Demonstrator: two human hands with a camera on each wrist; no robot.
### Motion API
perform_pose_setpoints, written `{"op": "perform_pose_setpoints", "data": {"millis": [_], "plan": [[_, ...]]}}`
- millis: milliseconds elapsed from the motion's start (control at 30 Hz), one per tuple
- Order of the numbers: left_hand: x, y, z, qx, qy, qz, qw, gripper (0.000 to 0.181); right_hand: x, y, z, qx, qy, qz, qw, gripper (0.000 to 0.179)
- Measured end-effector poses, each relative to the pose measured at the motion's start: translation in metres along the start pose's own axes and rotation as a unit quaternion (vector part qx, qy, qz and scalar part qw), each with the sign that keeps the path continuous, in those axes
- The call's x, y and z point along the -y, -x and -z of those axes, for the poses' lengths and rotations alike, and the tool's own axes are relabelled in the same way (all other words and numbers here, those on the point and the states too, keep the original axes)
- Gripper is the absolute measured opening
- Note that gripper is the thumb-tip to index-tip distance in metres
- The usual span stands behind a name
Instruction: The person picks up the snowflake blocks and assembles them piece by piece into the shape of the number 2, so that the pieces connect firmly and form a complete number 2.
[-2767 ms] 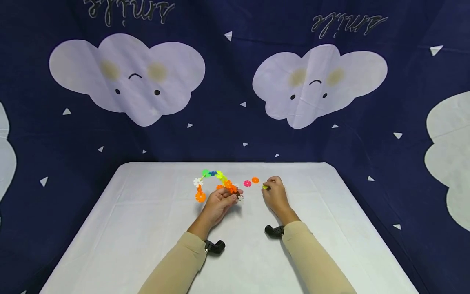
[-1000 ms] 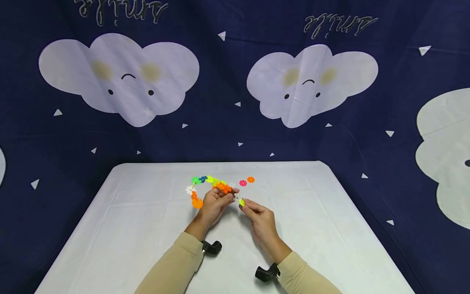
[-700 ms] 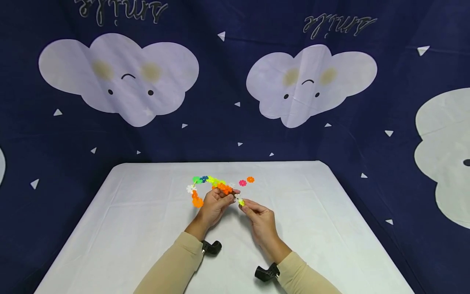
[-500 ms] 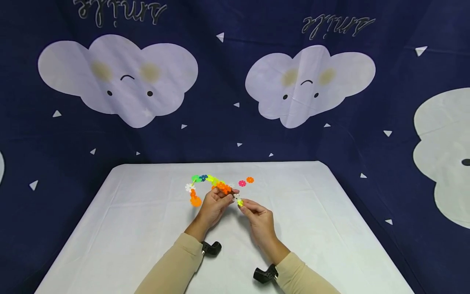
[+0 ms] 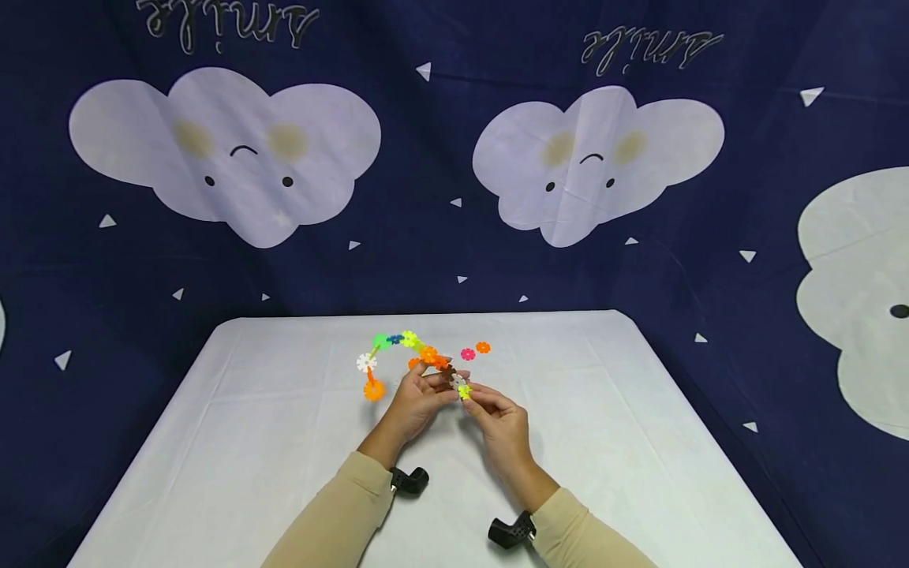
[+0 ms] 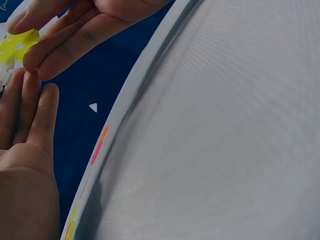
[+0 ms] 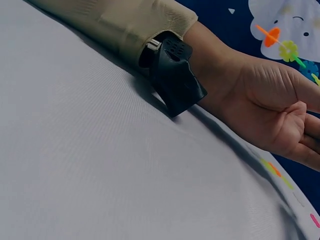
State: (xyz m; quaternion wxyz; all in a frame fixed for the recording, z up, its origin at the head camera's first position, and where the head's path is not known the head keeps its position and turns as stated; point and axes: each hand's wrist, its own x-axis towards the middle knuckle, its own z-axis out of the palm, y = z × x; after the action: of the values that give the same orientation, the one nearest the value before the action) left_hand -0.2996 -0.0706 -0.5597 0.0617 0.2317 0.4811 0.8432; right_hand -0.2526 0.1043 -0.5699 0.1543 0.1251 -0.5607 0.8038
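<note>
A curved chain of interlocking flower-shaped plastic discs (image 5: pixel 428 354) in orange, yellow, blue, green, white and brown rises over the table. My left hand (image 5: pixel 415 404) holds its right-hand end, near a brown and a white disc. Between the thumb and fingers of my right hand (image 5: pixel 503 426) is a small yellow flower disc (image 5: pixel 465 392), touching or overlapping the white disc (image 5: pixel 458 381); whether they are locked cannot be told. In the left wrist view the yellow disc (image 6: pixel 20 46) shows at the upper left, above my left hand's fingers (image 6: pixel 42 117). The right fingertips are cut off in the right wrist view.
On the white table (image 5: pixel 284 442), beyond my hands, lie a loose pink disc (image 5: pixel 468 354) and a loose orange disc (image 5: pixel 483 347). Another orange disc (image 5: pixel 414 363) shows behind my left hand. A dark blue cloth with clouds (image 5: pixel 227 158) hangs behind the table.
My right hand has brought the yellow disc from the table's right side leftward to the chain's end. Lately my left fingers have shifted on the chain, and its arch has tilted slightly upward.
</note>
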Motion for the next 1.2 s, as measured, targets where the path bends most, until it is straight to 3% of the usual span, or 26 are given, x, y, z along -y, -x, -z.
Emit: {"op": "perform_pose_setpoints", "data": {"millis": [600,767,900,1067,1133,1200], "plan": [[0.002,0.000,0.001,0.020,-0.034,0.002,0.9992,0.064,-0.005,0.001,0.002,0.027,0.037,0.077,0.9959,0.018],[0.002,-0.001,0.001,0.014,-0.076,-0.018,0.9968,0.073,-0.007,0.001,0.002,0.023,0.061,0.094,0.9935,0.018],[0.001,-0.001,-0.001,-0.003,-0.132,-0.030,0.9908,0.076,-0.007,0.003,0.000,0.023,0.100,0.127,0.9865,0.018],[0.002,-0.001,-0.004,-0.025,-0.173,-0.007,0.9846,0.045,-0.004,0.005,-0.005,0.022,0.156,0.178,0.9714,0.022],[0.002,-0.001,-0.005,-0.032,-0.176,0.008,0.9838,0.050,0.000,0.006,-0.007,0.016,0.177,0.196,0.9643,0.024],[0.002,0.000,-0.005,-0.034,-0.174,0.021,0.9840,0.067,0.005,0.007,-0.010,0.010,0.197,0.210,0.9574,0.025]]}}
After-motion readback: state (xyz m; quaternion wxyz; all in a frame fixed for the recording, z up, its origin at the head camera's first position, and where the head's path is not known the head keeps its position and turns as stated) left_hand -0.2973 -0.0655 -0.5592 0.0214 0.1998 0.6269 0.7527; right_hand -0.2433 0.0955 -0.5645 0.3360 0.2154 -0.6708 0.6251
